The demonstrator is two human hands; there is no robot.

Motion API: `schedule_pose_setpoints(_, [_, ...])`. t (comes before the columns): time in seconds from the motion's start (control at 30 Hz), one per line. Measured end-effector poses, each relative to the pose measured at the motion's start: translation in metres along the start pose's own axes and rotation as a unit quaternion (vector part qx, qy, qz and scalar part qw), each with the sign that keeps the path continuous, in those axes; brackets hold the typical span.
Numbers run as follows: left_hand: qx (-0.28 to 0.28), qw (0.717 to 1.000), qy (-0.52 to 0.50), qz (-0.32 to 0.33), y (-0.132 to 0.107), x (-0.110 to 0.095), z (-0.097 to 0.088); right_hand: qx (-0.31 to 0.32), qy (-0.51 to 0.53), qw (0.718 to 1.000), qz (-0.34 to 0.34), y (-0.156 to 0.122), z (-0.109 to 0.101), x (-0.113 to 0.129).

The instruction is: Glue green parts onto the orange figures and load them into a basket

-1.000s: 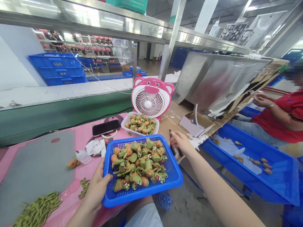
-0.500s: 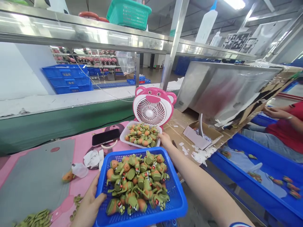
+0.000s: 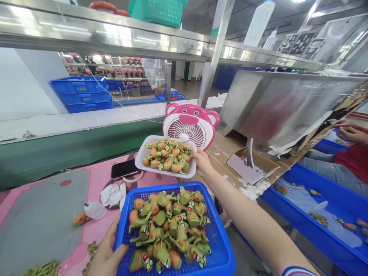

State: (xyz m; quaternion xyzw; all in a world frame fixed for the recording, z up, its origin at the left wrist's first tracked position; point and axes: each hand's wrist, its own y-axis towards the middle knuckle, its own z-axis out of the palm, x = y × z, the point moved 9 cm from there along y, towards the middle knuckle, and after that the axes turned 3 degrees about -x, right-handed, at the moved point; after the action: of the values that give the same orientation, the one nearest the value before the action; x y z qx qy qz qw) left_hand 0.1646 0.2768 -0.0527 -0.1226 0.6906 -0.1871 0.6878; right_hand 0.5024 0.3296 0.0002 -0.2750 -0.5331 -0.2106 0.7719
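My left hand [image 3: 108, 249] grips the left rim of a blue basket [image 3: 222, 239], its thumb over the edge. Inside lies a heap of small green and orange figurines [image 3: 172, 226]. My right hand [image 3: 202, 161] pinches the right end of a white basket [image 3: 138, 160], which is raised in front of the fan and tilted slightly. More green and orange figurines [image 3: 168, 153] fill it. Left of the blue basket, a small clear squeeze bottle [image 3: 95, 210] touches an orange piece [image 3: 80, 219] on the mat. Loose green parts [image 3: 43, 269] lie at the lower left.
A pink bear-shaped fan [image 3: 189, 124] stands behind the white basket. A phone [image 3: 124, 169] and crumpled tissue [image 3: 110, 195] lie to the left. At right are an open carton [image 3: 253, 165], a blue trough [image 3: 287, 209] with figurines, and another person's hands [image 3: 352, 134].
My right hand has lifted the white basket up off the table and tilted it. The view has shifted slightly; my left hand keeps its hold on the blue basket.
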Motion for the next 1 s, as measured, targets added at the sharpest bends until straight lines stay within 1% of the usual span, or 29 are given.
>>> schedule_pose_setpoints(0.07, [-0.001, 1.000, 0.002, 0.000, 0.003, -0.008, 0.007, 0.002, 0.000, 1.000, -0.008, -0.011, -0.002, 0.017])
schedule_pose_setpoints(0.13, [0.029, 0.999, -0.006, 0.011, 0.008, -0.017, 0.024, -0.004, -0.005, 1.000, -0.022, -0.023, -0.011, 0.035])
schedule_pose_setpoints(0.2, [0.049, 0.997, 0.005, 0.055, 0.017, -0.027, 0.043, -0.014, -0.016, 0.999, -0.035, -0.035, -0.024, 0.051])
schedule_pose_setpoints(0.3, [0.051, 0.991, 0.036, 0.117, 0.029, -0.035, 0.062, -0.032, -0.045, 0.997, -0.054, -0.050, -0.047, 0.066])
schedule_pose_setpoints(0.37, [0.038, 0.987, 0.041, 0.148, 0.031, -0.040, 0.066, -0.048, -0.066, 0.994, -0.065, -0.058, -0.061, 0.069])
schedule_pose_setpoints(0.43, [0.020, 0.975, 0.059, 0.211, 0.025, -0.053, 0.066, -0.060, -0.083, 0.992, -0.071, -0.061, -0.069, 0.068])
schedule_pose_setpoints(0.5, [0.017, 0.953, 0.097, 0.287, 0.013, -0.070, 0.069, -0.064, -0.092, 0.991, -0.075, -0.060, -0.071, 0.064])
schedule_pose_setpoints(0.53, [0.023, 0.943, 0.116, 0.312, 0.008, -0.076, 0.072, -0.063, -0.094, 0.991, -0.077, -0.059, -0.070, 0.062])
schedule_pose_setpoints(0.57, [0.033, 0.937, 0.130, 0.322, 0.005, -0.080, 0.075, -0.061, -0.095, 0.991, -0.078, -0.057, -0.068, 0.060])
schedule_pose_setpoints(0.6, [0.044, 0.937, 0.136, 0.319, 0.004, -0.082, 0.078, -0.059, -0.094, 0.991, -0.078, -0.054, -0.066, 0.057])
schedule_pose_setpoints(0.67, [0.065, 0.946, 0.126, 0.292, 0.007, -0.081, 0.082, -0.059, -0.092, 0.992, -0.069, -0.049, -0.062, 0.050])
schedule_pose_setpoints(0.77, [0.083, 0.957, 0.109, 0.256, 0.019, -0.073, 0.082, -0.069, -0.082, 0.994, -0.038, -0.047, -0.063, 0.040])
schedule_pose_setpoints(0.83, [0.077, 0.968, 0.099, 0.215, 0.027, -0.061, 0.077, -0.078, -0.066, 0.995, -0.021, -0.054, -0.067, 0.038])
schedule_pose_setpoints(0.9, [0.071, 0.980, 0.087, 0.165, 0.029, -0.046, 0.073, -0.090, -0.047, 0.995, -0.007, -0.066, -0.071, 0.040])
schedule_pose_setpoints(0.97, [0.071, 0.986, 0.071, 0.130, 0.023, -0.030, 0.075, -0.108, -0.034, 0.993, 0.011, -0.080, -0.076, 0.043])
schedule_pose_setpoints(1.0, [0.066, 0.988, 0.062, 0.122, 0.017, -0.023, 0.077, -0.119, -0.029, 0.992, 0.019, -0.087, -0.078, 0.044])
